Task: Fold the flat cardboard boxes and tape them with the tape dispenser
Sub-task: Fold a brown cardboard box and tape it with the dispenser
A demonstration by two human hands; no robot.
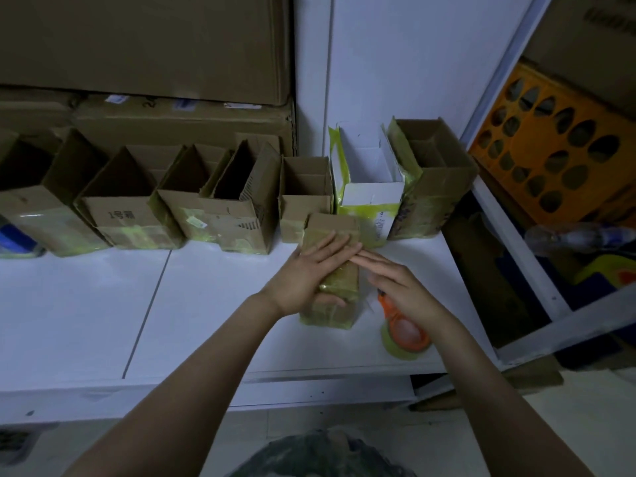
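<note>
Boxes line the back of the white surface, 7 by my count, standing open-topped with yellow-green tape round their bases, so most of the job looks done. An 8th, the small brown box, lies on its side in front of the row, tape already on it. Left hand presses flat on top and right hand lays straight fingers against it; neither grip is closed round anything. The orange tape dispenser rests on the surface under the right wrist. Smoothing the tape down looks like the step, then standing this one up. Writing: the second box from the left shows "1号" plus 1 more character, probably 箱. Print on the white box is too small to read.
</note>
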